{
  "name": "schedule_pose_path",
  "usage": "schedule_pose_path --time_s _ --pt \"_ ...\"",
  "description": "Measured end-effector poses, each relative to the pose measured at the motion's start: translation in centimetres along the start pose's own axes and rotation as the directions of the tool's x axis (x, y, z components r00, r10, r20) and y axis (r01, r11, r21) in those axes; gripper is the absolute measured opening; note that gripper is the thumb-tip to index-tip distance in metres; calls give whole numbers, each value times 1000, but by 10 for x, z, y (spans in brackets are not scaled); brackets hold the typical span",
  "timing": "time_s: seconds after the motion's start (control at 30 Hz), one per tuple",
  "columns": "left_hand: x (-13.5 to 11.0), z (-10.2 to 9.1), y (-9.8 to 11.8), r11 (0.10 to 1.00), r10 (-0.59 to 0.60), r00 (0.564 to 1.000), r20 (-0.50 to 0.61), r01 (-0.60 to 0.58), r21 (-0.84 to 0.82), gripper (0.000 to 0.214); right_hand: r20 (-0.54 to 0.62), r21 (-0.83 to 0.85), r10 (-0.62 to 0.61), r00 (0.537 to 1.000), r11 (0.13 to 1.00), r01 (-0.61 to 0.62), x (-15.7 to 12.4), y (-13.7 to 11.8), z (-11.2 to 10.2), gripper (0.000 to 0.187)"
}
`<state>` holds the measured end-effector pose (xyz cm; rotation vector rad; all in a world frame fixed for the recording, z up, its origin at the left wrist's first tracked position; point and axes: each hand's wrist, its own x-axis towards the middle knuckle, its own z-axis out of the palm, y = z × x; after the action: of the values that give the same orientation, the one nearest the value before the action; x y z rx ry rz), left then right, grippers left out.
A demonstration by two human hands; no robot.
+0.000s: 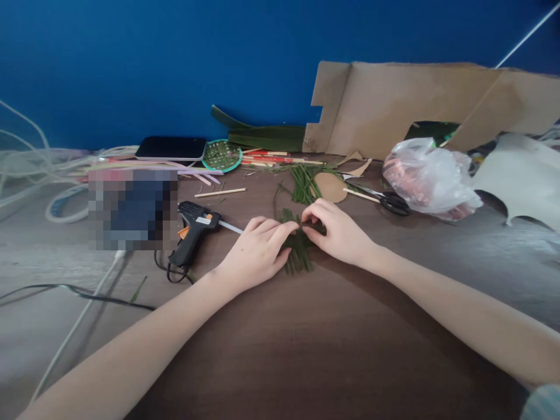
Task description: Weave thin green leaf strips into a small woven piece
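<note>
Two hands over one loose mat of green strips (pixel 298 259), lying on the brown surface (pixel 280 350) to the right of the glue gun (pixel 199 224), my landmark from here at the remote feed. Left hand (pixel 258 249): laid over the near-gun side of the strips, thumb apart from forefinger; whether its grip has any strip pinched, I cannot tell. Right hand (pixel 339 232): on the side away from the gun, fingers curled, grip narrow with fingertips at the strips; I can't make out whether a strand sits between them.

Farther back and right of the gun: second green bundle (pixel 301 185), cardboard disc (pixel 331 187), then scissors (pixel 394 203) well apart. Just behind the gun and slightly right: a pale wooden stick (pixel 221 192).

Risks, my reading: the strips look thin and unbound, so uneven fingertip pressure could fan them out or make them overlap. The gun's glue stick (pixel 231 227) points straight at my left hand; contact unclear. A sideways nudge there might swing the gun. The black cable (pixel 178 276) loops just in front of it, where a dragging forearm could catch. Whether the gun is hot, I cannot tell
</note>
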<state>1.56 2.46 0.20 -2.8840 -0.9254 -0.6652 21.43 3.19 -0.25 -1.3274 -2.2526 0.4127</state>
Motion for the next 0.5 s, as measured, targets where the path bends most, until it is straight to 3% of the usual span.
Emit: schedule_pose_path --time_s 0.27,0.5 --pt "1 0 0 998 27 999 21 -28 48 22 96 64 21 995 998 -28 2 3 -7 10" --pt "1 -1 0 997 58 996 69 -62 46 22 83 79 16 996 997 -23 1 4 -7 12"
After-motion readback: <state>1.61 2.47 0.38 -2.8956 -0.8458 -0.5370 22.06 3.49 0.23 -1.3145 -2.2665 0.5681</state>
